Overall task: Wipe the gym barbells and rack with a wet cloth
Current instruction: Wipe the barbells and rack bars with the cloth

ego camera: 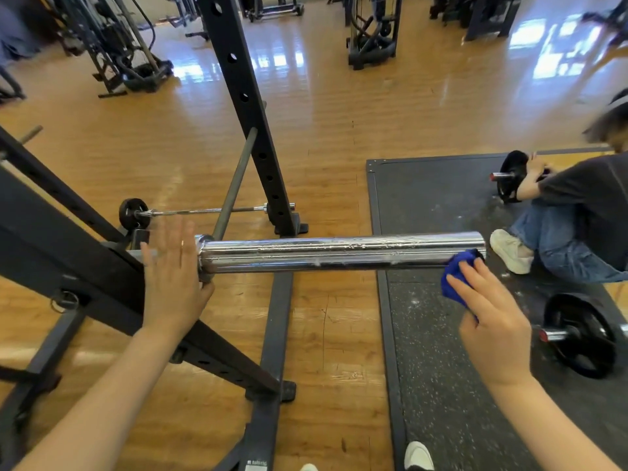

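Note:
A chrome barbell sleeve (339, 252) runs left to right across the middle, resting on the black rack (68, 246), with water drops on its top. My right hand (489, 317) holds a blue cloth (457, 277) against the sleeve's right end, from the near side. My left hand (173, 273) lies flat with straight fingers over the bar beside the sleeve's collar, thumb under the collar.
A black rack upright (251, 117) rises behind the sleeve. A small barbell (204, 210) lies on the wooden floor behind. On the black rubber mat (441, 334) a seated person (577, 212) handles a plate; another loaded barbell (577, 334) lies at right. Gym machines stand far back.

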`<state>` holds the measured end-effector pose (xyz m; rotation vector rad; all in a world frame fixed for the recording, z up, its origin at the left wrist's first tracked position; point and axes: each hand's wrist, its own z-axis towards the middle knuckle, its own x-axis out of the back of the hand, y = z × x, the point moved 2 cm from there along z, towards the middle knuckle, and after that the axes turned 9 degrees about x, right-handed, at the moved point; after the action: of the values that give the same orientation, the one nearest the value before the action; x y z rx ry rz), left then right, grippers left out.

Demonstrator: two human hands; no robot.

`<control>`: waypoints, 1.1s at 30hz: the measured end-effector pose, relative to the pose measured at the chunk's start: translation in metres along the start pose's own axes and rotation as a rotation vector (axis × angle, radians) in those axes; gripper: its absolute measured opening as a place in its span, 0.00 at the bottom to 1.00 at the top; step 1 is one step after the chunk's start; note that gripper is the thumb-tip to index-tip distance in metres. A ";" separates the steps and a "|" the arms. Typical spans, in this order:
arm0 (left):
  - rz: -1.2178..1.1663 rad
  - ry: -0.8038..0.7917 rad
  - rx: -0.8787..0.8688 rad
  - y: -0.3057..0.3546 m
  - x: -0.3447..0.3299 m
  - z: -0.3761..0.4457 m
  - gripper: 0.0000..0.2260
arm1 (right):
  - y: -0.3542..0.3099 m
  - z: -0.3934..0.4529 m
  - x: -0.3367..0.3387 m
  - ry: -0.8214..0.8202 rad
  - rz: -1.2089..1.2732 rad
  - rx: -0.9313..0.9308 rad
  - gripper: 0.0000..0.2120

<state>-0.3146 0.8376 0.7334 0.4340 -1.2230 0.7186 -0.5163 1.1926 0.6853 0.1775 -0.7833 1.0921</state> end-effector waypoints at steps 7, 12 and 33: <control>-0.067 0.069 -0.069 0.002 -0.009 0.009 0.45 | -0.004 0.011 0.012 0.104 0.064 -0.056 0.18; -0.083 -0.223 -0.093 0.000 0.009 0.029 0.48 | -0.005 0.045 -0.001 0.028 0.032 -0.039 0.21; -0.165 -0.009 -0.094 -0.005 0.001 0.006 0.49 | -0.005 0.054 -0.007 -0.055 0.055 -0.094 0.21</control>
<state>-0.3153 0.8306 0.7361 0.4542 -1.2085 0.5167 -0.5402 1.1583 0.7210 0.1070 -0.8917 1.1036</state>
